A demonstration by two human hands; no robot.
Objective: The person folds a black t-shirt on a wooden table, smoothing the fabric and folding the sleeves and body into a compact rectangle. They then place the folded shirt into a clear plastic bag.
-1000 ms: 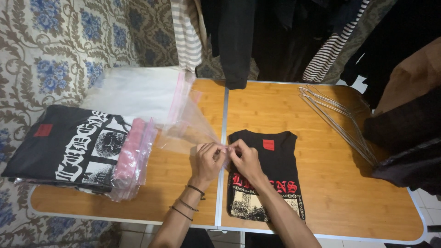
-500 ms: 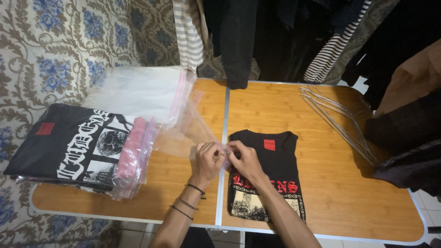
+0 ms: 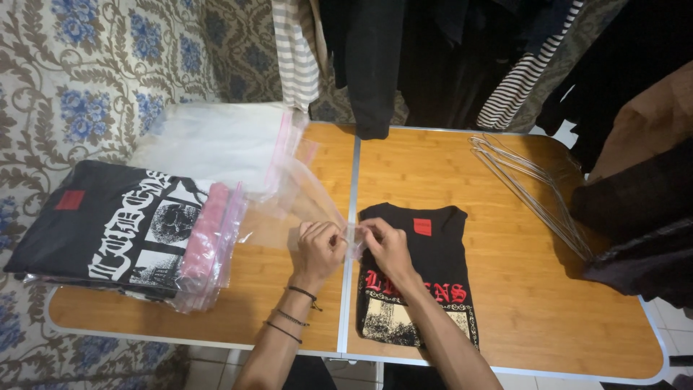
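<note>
Both hands are pinched onto the same thing here: the left hand (image 3: 317, 249) and the right hand (image 3: 386, 245) have their fingertips closed on the near edge of a clear plastic bag (image 3: 303, 198), right about where the two halves of the wooden folding table (image 3: 534, 303) meet. The bag is floppy and see-through, running up and away to the left from the hands, with a pinkish strip along its far end. Left wrist has a few thin dark bracelets (image 3: 297, 315) on it.

Just under the right hand sits a folded black t-shirt (image 3: 433, 289) with a red patch at the neck and red and cream print, flat on the table's right half. Over on the left edge there's a stack of bagged black shirts (image 3: 123, 235) with white graphics, and behind that a pile of empty clear bags (image 3: 216, 144). Some wire hangers (image 3: 534, 191) lie at the right, and clothes hang along the back.
</note>
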